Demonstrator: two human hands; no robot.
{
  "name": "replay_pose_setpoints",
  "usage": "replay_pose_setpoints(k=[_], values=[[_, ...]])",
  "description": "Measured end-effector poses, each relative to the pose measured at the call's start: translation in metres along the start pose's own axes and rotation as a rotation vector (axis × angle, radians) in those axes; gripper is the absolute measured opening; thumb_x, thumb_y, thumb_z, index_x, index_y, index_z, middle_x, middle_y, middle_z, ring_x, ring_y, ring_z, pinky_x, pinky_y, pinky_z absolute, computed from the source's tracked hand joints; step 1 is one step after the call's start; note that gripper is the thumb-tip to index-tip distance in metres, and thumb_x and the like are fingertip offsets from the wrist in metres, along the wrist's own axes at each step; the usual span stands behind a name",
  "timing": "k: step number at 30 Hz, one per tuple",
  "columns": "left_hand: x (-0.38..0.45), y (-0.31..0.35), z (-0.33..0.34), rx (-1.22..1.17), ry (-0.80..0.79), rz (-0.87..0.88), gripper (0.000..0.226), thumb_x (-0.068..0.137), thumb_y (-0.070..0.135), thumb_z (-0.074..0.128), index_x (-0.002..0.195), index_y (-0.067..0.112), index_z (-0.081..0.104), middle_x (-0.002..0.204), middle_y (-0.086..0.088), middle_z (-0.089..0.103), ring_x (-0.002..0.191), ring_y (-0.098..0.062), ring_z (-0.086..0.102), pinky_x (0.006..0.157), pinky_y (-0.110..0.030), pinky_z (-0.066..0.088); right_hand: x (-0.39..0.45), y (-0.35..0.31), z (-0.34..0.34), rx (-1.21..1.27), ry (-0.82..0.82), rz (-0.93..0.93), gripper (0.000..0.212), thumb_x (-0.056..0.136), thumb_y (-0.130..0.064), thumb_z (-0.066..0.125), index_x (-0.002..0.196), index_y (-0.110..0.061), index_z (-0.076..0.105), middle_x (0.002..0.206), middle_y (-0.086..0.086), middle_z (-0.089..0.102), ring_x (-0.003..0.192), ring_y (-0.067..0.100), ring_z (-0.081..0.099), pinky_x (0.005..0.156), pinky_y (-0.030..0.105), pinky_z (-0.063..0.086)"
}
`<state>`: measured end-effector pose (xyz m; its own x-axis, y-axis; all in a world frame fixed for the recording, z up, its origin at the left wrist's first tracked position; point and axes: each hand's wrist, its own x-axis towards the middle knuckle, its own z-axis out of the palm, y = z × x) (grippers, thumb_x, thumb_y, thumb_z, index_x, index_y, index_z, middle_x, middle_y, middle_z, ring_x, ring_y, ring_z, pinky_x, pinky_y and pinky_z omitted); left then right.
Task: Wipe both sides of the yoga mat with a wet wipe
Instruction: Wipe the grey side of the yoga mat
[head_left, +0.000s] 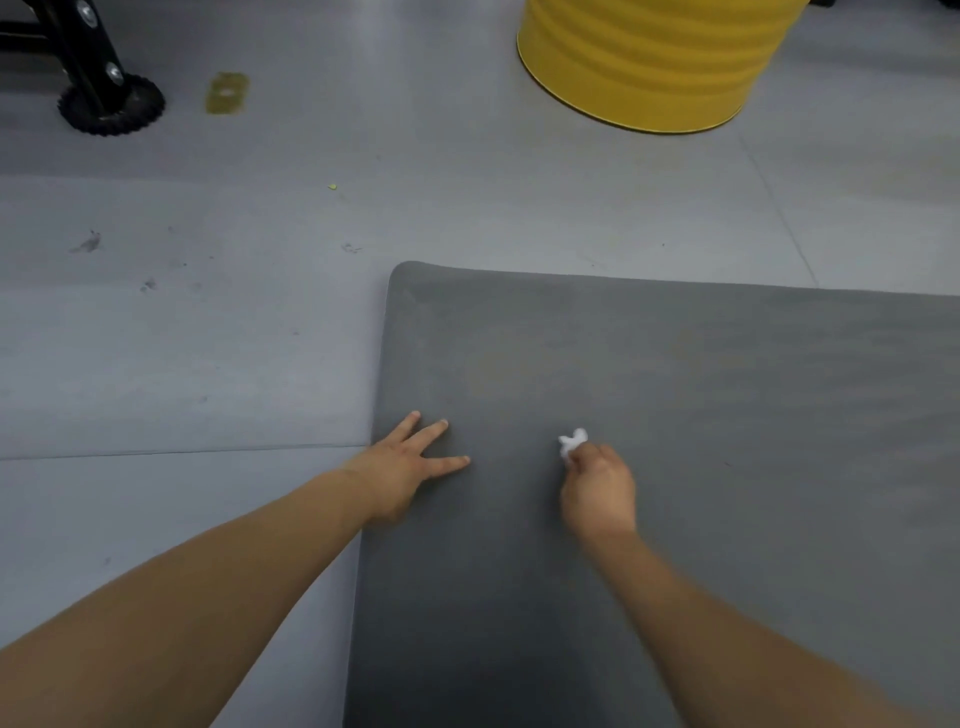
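Note:
A dark grey yoga mat (675, 374) lies flat on the pale floor and fills the lower right of the view; its rounded far-left corner is visible. My left hand (405, 467) rests flat on the mat near its left edge, fingers spread and straight. My right hand (597, 486) is curled round a small crumpled white wet wipe (571, 441), which pokes out past the fingers and touches the mat's surface. The mat's right end runs out of view.
A yellow ribbed drum (649, 57) stands on the floor beyond the mat. At the far left is a black frame leg with a round toothed foot (111, 104). A small yellowish piece (227, 93) lies near it. Bare grey floor (182, 338) spreads left of the mat.

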<state>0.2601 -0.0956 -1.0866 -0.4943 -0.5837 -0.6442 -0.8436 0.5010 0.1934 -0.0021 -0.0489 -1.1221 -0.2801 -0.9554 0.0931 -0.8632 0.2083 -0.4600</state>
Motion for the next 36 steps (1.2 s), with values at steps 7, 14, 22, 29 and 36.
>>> replay_pose_setpoints(k=[7,14,22,29,36], values=[[0.010,0.007,0.004,-0.088,0.036,-0.051,0.057,0.105,0.029,0.046,0.155,0.048,0.025,0.169,0.003,-0.010,0.154,-0.034,-0.012,0.127,-0.044,0.009,-0.146,-0.108,0.045,0.141,-0.531,-0.446,0.033,0.061,-0.004,0.071,0.091,-0.017,0.070,0.071,-0.001,0.056,0.064,0.019,0.055,0.059,0.023,0.046],[0.017,0.024,0.002,-0.201,0.061,-0.147,0.056,0.091,0.044,0.070,0.141,0.040,0.046,0.167,0.002,-0.001,0.154,-0.036,-0.010,0.119,-0.061,0.025,-0.032,0.016,-0.018,-0.120,-0.108,-0.151,0.019,0.081,-0.002,0.060,0.090,-0.013,0.073,0.075,0.007,0.065,0.067,0.029,0.063,0.060,0.026,0.043],[0.014,0.037,0.015,-0.150,0.107,-0.156,0.078,0.083,0.056,0.073,0.146,0.031,0.034,0.168,0.004,-0.013,0.155,-0.030,-0.012,0.121,-0.062,0.017,-0.163,-0.089,0.041,0.148,-0.376,-0.247,0.026,0.079,-0.003,0.062,0.102,-0.013,0.069,0.082,0.005,0.061,0.073,0.025,0.058,0.068,0.032,0.049],[0.003,0.034,0.025,-0.074,0.113,-0.129,0.093,0.086,0.063,0.064,0.158,0.036,0.012,0.167,0.004,-0.023,0.154,-0.028,-0.019,0.124,-0.056,0.008,-0.102,-0.013,0.009,0.039,-0.269,-0.383,0.025,0.074,-0.008,0.065,0.096,-0.014,0.073,0.070,0.006,0.061,0.062,0.026,0.056,0.057,0.032,0.042],[-0.001,0.034,0.023,0.038,0.047,-0.103,0.118,0.075,0.073,0.068,0.160,0.035,-0.005,0.164,-0.001,-0.030,0.152,-0.031,-0.024,0.124,-0.057,0.007,-0.100,0.006,0.001,0.004,-0.056,0.012,0.024,0.083,-0.002,0.061,0.102,-0.009,0.073,0.076,0.010,0.063,0.068,0.033,0.059,0.063,0.037,0.050]])
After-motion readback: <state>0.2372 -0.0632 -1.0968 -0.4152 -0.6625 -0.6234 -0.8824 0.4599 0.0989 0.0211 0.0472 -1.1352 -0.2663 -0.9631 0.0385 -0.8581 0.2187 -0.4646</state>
